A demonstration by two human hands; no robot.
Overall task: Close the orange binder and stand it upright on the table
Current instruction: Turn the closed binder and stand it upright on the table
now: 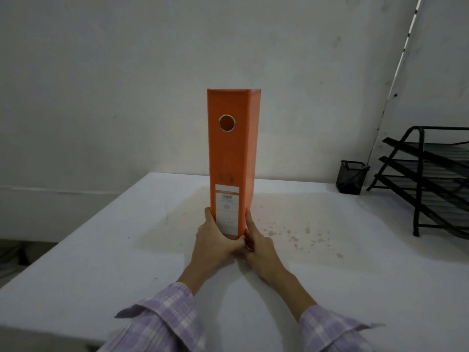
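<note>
The orange binder (232, 158) stands upright and closed on the white table (127, 250), its spine facing me with a metal-rimmed finger hole near the top and a white label near the bottom. My left hand (214, 240) presses against the lower left side of the spine. My right hand (256, 240) presses against the lower right side. Both hands clasp the binder's base, with thumbs meeting just below the label. The binder's bottom edge is hidden behind my fingers.
A black mesh pen holder (351, 177) sits at the back right of the table, with a black tiered paper tray rack (429, 184) beside it at the right edge. A white wall rises behind. Faint reddish stains mark the table right of the binder.
</note>
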